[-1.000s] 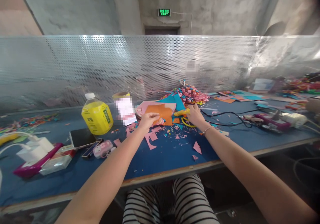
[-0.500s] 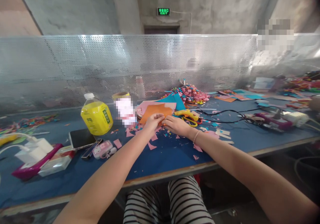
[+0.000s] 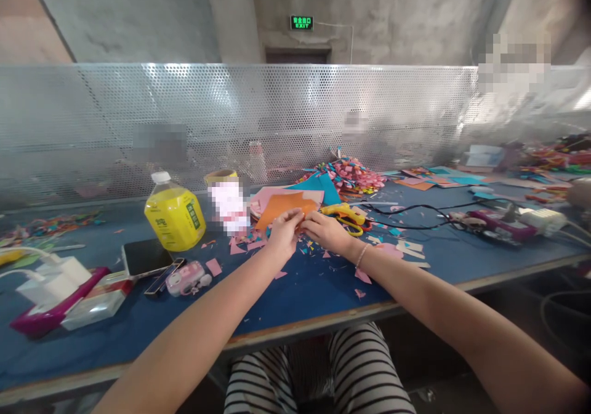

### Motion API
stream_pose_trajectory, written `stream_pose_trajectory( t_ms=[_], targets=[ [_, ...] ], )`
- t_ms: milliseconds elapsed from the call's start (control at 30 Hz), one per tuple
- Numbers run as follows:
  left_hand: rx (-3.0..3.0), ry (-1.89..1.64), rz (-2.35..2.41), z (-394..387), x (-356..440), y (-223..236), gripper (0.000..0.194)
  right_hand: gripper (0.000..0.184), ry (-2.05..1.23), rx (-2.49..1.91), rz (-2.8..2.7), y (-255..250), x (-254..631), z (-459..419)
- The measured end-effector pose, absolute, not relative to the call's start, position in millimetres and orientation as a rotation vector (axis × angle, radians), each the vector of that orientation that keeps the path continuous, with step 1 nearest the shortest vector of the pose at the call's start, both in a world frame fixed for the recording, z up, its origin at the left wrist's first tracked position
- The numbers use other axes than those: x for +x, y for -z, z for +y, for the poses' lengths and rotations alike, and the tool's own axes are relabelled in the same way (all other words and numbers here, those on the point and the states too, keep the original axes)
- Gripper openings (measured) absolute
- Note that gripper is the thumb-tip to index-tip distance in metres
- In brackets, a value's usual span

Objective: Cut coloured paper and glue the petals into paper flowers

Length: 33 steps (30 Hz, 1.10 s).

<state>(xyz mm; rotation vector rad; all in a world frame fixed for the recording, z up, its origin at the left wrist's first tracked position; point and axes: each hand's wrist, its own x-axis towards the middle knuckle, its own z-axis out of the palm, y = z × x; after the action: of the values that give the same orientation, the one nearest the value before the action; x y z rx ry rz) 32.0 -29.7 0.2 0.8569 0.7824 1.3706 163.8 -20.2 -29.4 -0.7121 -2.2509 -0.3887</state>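
My left hand (image 3: 285, 226) and my right hand (image 3: 325, 229) meet over the blue table, fingertips pinched close together. Whatever sits between those fingers is too small and covered to make out; it may be a bit of orange sheet. Just behind them an orange sheet (image 3: 281, 208) lies on pink sheets (image 3: 263, 196), with a blue sheet (image 3: 324, 186) further back. Yellow-handled scissors (image 3: 349, 214) rest right beside my right hand. Small pink scraps (image 3: 236, 246) are strewn around and below both hands.
A heap of coloured strips (image 3: 353, 175) stands against the perforated metal screen (image 3: 277, 106). Leftward are a yellow-labelled bottle (image 3: 174, 217), a phone with a lit screen (image 3: 228, 208), a dark phone (image 3: 146, 258) and a purple power strip (image 3: 60, 309). Black cables (image 3: 410, 208) cross the right side.
The view has shifted slightly, so the bottle and power strip appear further left. My hands stay together at the same spot, and my knees have spread apart a little.
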Motion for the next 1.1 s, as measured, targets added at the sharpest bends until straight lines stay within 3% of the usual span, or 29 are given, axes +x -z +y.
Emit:
stream_pose_trajectory(
  t_ms=[400,600,1100],
  targets=[
    [0.953,-1.396,0.861,-30,28,-1,0.011,0.007,-0.181,-0.814,-1.870,20,161,-16],
    [1.001,-1.413,0.923,-30,31,0,0.010,0.016,-0.509,-0.878,-1.669,24,161,-10],
    [1.197,-1.352,0.950,-29,30,1,0.006,0.021,-0.601,-0.887,-1.578,24,161,-8]
  ],
)
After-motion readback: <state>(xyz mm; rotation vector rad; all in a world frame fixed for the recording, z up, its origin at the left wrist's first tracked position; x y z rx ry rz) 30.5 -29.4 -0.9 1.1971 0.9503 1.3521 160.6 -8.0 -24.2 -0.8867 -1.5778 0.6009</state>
